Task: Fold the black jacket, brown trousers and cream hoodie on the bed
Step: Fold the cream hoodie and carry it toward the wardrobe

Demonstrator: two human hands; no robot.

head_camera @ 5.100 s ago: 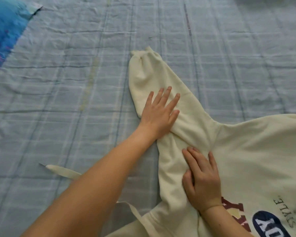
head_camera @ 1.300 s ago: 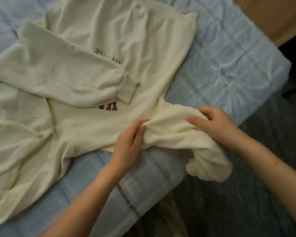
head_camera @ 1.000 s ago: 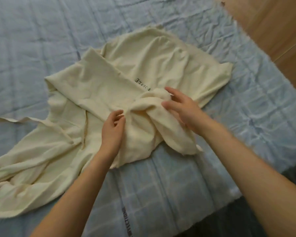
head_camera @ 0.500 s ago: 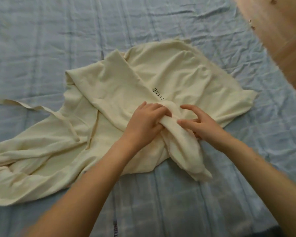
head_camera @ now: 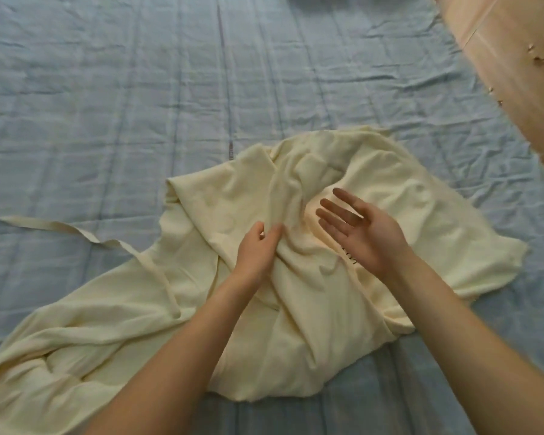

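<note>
Cream hoodie (head_camera: 296, 309) lay partly folded on the bed (head_camera: 107, 105), under and around both hands.

Head view, only one:
- Left hand (head_camera: 256, 252): forearm came in from lower left, thumb and forefinger pinched a raised ridge of hoodie fabric near the garment's middle. Other fingers hidden behind the hand, can't tell how they lay.
- Right hand (head_camera: 358, 230): forearm came in from lower right, palm turned up and left, fingers (head_camera: 336, 208) straight and spread. Held nothing, hovered just above the cloth, right beside the left hand's pinch.
- Hoodie's long axis ran lower left to upper right. Hood end trailed far to lower left of the pinch; body and hem spread to the right, past the right hand.
- One sleeve (head_camera: 233, 196) was folded across the chest, running up-left from the pinch.
- Drawstring (head_camera: 60, 226) stretched flat on the sheet, well left of both hands.
- Bit of dark print showed just under the right wrist, unreadable.
- Wooden surface (head_camera: 515, 73) at top right, well apart from the hands.
</note>
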